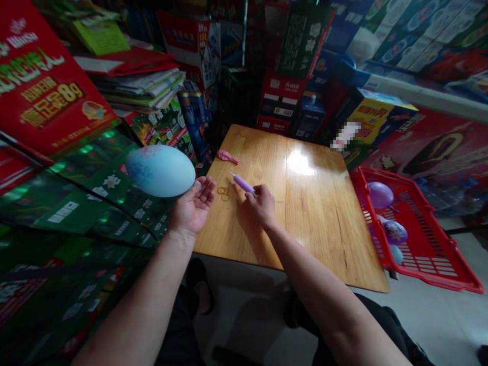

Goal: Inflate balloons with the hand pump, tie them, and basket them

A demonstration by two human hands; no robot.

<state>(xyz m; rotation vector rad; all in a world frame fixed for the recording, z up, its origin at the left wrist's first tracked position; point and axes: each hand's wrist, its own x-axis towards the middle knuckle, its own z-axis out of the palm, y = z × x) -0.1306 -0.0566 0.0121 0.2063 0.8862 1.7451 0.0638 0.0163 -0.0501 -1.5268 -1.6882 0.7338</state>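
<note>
An inflated light-blue balloon (162, 172) with a pink and blue flower print lies off to the left of the table. My left hand (193, 206), palm up, pinches its neck end; the other fingers are loosely curled. Over the wooden table (305, 213), my right hand (261, 203) is closed around a purple balloon pump (243, 183), whose pale nozzle points up and left. Its rear end is hidden in my fist. A few yellowish rubber bands (223, 193) rest on the tabletop between my hands. Farther back lies a limp pink balloon (227, 157).
A red plastic basket (423, 223) at the table's right holds purple and blue balloons (381, 195). Stacked green cartons (99, 198) crowd the left side. Papers (145, 89) and more boxes (282, 99) stand behind the table.
</note>
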